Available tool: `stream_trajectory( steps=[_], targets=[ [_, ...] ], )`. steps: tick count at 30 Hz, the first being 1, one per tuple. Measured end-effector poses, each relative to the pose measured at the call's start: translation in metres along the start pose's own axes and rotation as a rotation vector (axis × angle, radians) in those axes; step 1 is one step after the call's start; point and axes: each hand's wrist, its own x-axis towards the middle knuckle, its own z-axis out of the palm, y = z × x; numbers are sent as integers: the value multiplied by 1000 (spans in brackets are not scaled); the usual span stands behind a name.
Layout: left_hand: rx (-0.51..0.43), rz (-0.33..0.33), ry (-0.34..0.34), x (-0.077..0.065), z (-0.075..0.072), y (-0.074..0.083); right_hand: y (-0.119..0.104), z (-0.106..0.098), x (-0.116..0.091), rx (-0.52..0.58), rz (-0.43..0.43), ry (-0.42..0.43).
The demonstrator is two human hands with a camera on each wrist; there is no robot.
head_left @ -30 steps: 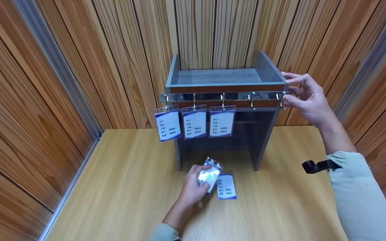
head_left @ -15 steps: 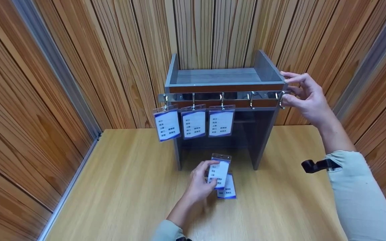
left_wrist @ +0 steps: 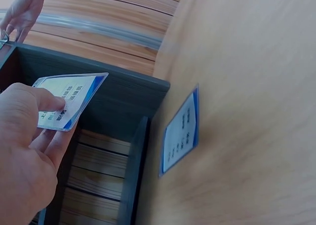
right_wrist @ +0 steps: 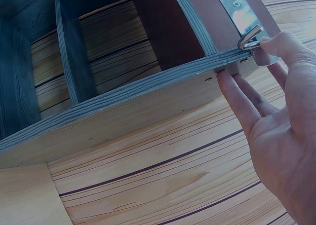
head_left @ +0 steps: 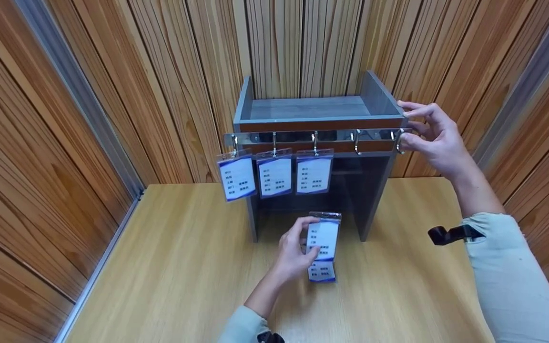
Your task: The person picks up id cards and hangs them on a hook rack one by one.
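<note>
My left hand (head_left: 293, 255) pinches an ID badge (head_left: 328, 233) in a clear plastic sleeve, thumb on its printed face and fingers behind. The badge is held up in front of the grey shelf (head_left: 384, 195), its clear top edge pointing away. A second badge (left_wrist: 181, 131) lies on the table under it, partly covered in the head view. My right hand (head_left: 439, 138) grips the shelf's upper right corner: the thumb is at the end hook (right_wrist: 250, 39) of the metal hook rail (head_left: 336, 137), the fingers against the side panel.
Three badges hang from the rail's left hooks: a left one (head_left: 237, 178), a middle one (head_left: 275, 178) and a right one (head_left: 313, 176). Two hooks to their right carry no badge. The shelf stands on the wooden table (head_left: 184, 267) before a wood-panelled wall (head_left: 188, 95).
My left hand has moved right and away from me with the badge, which has turned from tilted to nearly straight and now overlaps the badge on the table. My right hand stays in place.
</note>
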Motion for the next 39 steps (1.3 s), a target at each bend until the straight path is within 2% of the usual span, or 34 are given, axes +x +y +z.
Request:
stream_trajectory(
  steps=[5,11,32,39],
  targets=[
    [-29,0,-13,5,3,7,1,-1,1,32,-7,-10],
    [-37,-4,-23,11,4,16,1,0,0,-1,4,-1],
    [-44,120,-47,36,8,44,1,0,0,-8,-7,-3],
    [-29,150,-29,46,7,55,0,-1,-1,-19,-9,-3]
  ],
)
